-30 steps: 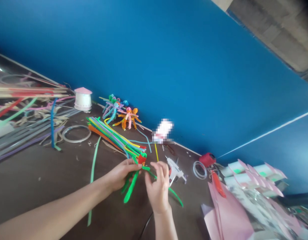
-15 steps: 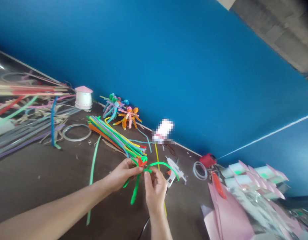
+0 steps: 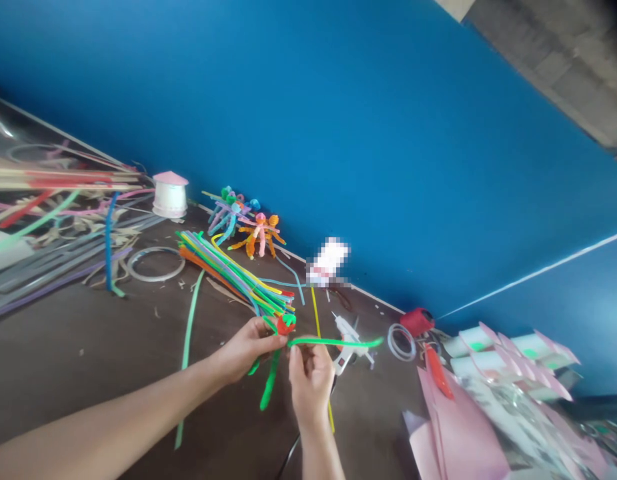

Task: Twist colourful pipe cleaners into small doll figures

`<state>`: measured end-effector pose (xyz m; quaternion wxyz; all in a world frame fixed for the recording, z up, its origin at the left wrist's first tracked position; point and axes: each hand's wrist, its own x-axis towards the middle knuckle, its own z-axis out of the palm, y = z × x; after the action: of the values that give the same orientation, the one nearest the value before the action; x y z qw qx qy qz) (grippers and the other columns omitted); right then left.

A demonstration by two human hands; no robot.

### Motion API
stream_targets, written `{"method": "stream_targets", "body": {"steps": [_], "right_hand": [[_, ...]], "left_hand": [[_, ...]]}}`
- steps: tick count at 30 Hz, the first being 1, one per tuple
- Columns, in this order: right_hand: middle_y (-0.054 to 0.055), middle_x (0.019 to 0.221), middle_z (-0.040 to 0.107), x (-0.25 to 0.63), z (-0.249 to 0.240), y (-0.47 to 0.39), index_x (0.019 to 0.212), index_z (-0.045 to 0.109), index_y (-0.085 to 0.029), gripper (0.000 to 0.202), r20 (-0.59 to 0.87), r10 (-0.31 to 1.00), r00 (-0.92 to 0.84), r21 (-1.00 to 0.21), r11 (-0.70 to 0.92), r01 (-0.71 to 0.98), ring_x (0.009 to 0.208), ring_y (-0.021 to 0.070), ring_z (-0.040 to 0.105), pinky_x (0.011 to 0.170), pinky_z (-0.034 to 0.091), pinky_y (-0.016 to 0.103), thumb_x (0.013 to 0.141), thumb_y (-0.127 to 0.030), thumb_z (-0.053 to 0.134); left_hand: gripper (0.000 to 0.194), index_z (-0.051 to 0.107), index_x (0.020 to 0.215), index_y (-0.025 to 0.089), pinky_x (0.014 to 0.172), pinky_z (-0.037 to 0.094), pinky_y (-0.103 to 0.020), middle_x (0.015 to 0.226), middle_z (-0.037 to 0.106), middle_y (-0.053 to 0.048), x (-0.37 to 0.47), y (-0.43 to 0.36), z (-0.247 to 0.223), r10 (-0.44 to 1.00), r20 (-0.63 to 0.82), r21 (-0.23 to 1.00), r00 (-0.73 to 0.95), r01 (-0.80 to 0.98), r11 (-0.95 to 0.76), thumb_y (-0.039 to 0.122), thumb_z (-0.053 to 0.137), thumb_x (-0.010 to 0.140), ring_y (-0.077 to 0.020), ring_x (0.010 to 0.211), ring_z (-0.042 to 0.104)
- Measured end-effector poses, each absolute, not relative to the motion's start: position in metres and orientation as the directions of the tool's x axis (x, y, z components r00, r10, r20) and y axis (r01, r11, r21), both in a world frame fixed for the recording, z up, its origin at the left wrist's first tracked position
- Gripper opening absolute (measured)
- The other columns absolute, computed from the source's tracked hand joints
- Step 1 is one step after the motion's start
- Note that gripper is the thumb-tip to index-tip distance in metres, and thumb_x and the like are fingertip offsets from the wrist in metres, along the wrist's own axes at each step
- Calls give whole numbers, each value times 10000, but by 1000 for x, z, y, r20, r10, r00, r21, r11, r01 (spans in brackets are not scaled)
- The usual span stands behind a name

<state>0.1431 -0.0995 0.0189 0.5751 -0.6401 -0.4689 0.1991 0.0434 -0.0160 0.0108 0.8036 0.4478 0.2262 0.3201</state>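
Over the dark table, my left hand pinches a small figure of green pipe cleaners with a red ball head. My right hand grips one green strand of the same figure just right of the head; that strand sticks out straight to the right. Other green strands hang below the hands. A bundle of coloured pipe cleaners lies just behind my left hand.
Finished pipe-cleaner figures stand by the blue wall, beside a white cup with a pink lid. A white glue gun, tape rolls, red object and pink paper lie right. Long strips are piled far left.
The green strand in my right hand went from hanging down, to an arch, to pointing straight right. My right hand drew in towards the head; my left hand barely moved.
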Motion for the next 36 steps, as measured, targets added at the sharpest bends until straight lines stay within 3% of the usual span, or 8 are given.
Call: {"method": "stream_targets", "body": {"steps": [5, 10, 15, 20, 24, 28, 32, 36], "right_hand": [[4, 615, 531, 151, 21, -98, 725, 518, -171, 78, 432, 815, 386, -762, 100, 640, 522, 109, 500, 501, 417, 217, 775, -211, 474], [20, 684, 558, 158, 17, -93, 782, 532, -170, 92, 465, 833, 300, -726, 165, 667, 608, 126, 540, 567, 442, 229, 775, -158, 440], [23, 723, 545, 159, 18, -90, 734, 552, -182, 172, 505, 847, 166, -683, 275, 677, 682, 130, 541, 636, 438, 249, 783, -117, 400], [22, 726, 547, 162, 17, -91, 738, 568, -184, 164, 403, 887, 228, -817, 236, 526, 683, 132, 546, 641, 439, 260, 796, -170, 416], [-20, 616, 525, 166, 11, -88, 822, 536, -178, 145, 80, 940, 332, -997, 70, 42, 393, 60, 419, 371, 317, 177, 781, -310, 495], [-33, 541, 516, 168, 10, -87, 762, 516, -161, 241, -121, 963, 241, -962, -54, -267, 324, 34, 352, 304, 232, 153, 733, -396, 561], [-50, 486, 487, 171, 9, -90, 678, 508, -153, 264, -180, 972, 151, -960, -140, -243, 300, 25, 325, 294, 226, 151, 709, -402, 588], [-74, 495, 463, 171, 9, -91, 724, 537, -163, 153, -74, 964, 256, -997, -73, -14, 345, 33, 347, 338, 271, 150, 706, -304, 593]], "left_hand": [[212, 618, 671, 122, 390, 231, -180, 514, 498, 25, 46, -16, 6, 719, -120, 860, 684, -290, 419, 310, 687, 603, -40, 403, 367], [178, 609, 651, 116, 392, 224, -179, 501, 511, 24, 48, -15, 7, 696, -180, 829, 695, -274, 488, 282, 666, 618, -48, 407, 399], [150, 572, 526, 115, 490, 350, -187, 498, 547, 10, 49, -12, 5, 641, -317, 719, 699, -264, 643, 211, 684, 553, -82, 481, 489], [169, 574, 567, 122, 387, 268, -177, 458, 482, 40, 47, -11, 6, 651, -279, 779, 706, -231, 583, 253, 679, 583, -54, 397, 385], [250, 608, 722, 119, 361, 228, -176, 536, 521, 26, 47, -11, 10, 702, -120, 913, 702, -200, 356, 346, 655, 627, -48, 397, 355], [271, 603, 724, 119, 368, 234, -175, 504, 490, 31, 47, -11, 8, 716, -40, 963, 697, -164, 214, 379, 629, 655, -53, 402, 341], [250, 594, 687, 125, 363, 223, -178, 461, 436, 45, 46, -11, 6, 712, -30, 974, 701, -141, 180, 373, 617, 668, -52, 387, 315], [209, 602, 678, 127, 361, 220, -181, 452, 420, 51, 46, -11, 7, 711, -95, 948, 697, -155, 278, 332, 634, 653, -51, 377, 312]]}}
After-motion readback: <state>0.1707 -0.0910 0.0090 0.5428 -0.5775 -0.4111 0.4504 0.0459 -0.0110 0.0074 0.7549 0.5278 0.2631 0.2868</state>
